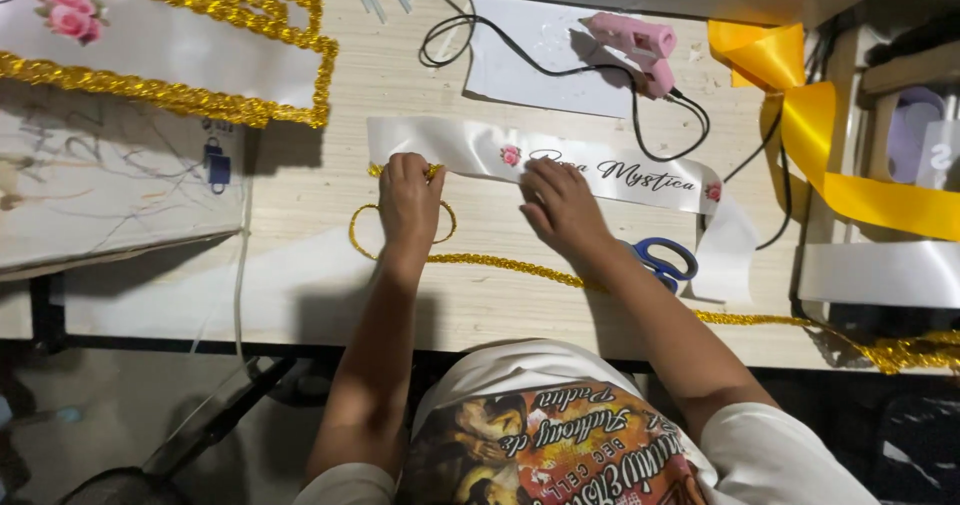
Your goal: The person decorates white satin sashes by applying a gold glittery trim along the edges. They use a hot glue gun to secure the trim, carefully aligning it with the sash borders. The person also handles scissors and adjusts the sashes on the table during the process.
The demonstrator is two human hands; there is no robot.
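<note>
A white satin ribbon with small pink roses and dark script lies across the pale wooden table. My left hand presses its lower edge near the left end, fingers curled over gold braided trim that loops under the hand and trails right along the table. My right hand rests on the ribbon's lower edge near the middle, fingers bent down onto it.
Blue-handled scissors lie right of my right wrist. A pink glue gun sits on white paper at the back with its black cord. Yellow ribbon hangs at right. A gold-trimmed white sash lies at back left.
</note>
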